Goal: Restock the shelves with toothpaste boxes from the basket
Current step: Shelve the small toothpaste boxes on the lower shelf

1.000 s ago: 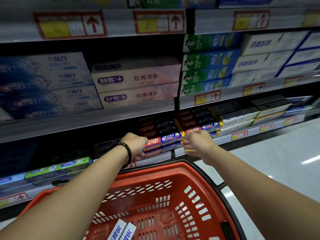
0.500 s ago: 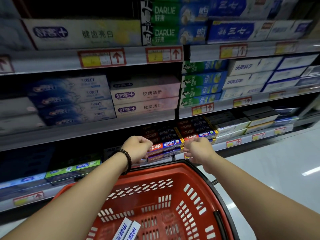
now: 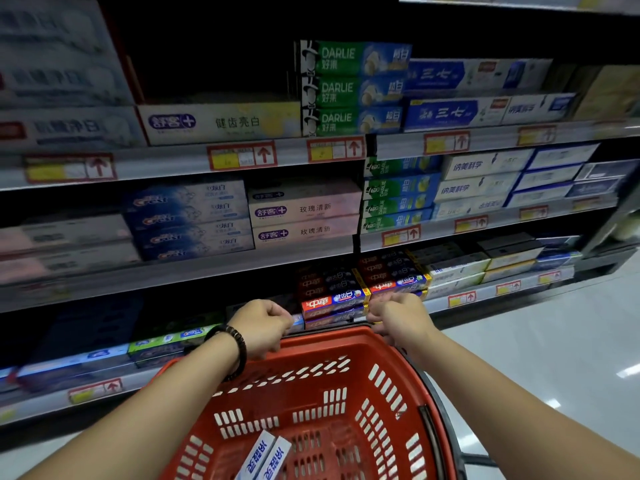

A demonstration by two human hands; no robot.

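"Looking nearest first, what is left to shelve?"

"Two white-and-blue toothpaste boxes (image 3: 268, 455), side by side on the bottom of the red basket (image 3: 322, 344), at its near left. Neither hand touches them."

"And the hands?"

"Both are over the basket's far rim. The left hand (image 3: 261, 325), with a dark bracelet (image 3: 239, 348) on its wrist, has its fingers curled under. The right hand (image 3: 401, 317) is curled too. The undersides are hidden, so I cannot tell whether either grips anything."

"What sits beyond them?"

"A red-and-blue box (image 3: 332, 302) at the front of the lower shelf (image 3: 491, 292), between the two hands and close to both, with more of the same stacked behind it."

"So what could go wrong?"

"I'd judge two things. Knuckles that close could nudge that front box off the shelf edge as the hands pull away. And the boxes in the basket don't match this red stack, so slotting them here would mix brands. Much of the shelving is blurred, and I can't pick out their proper row."
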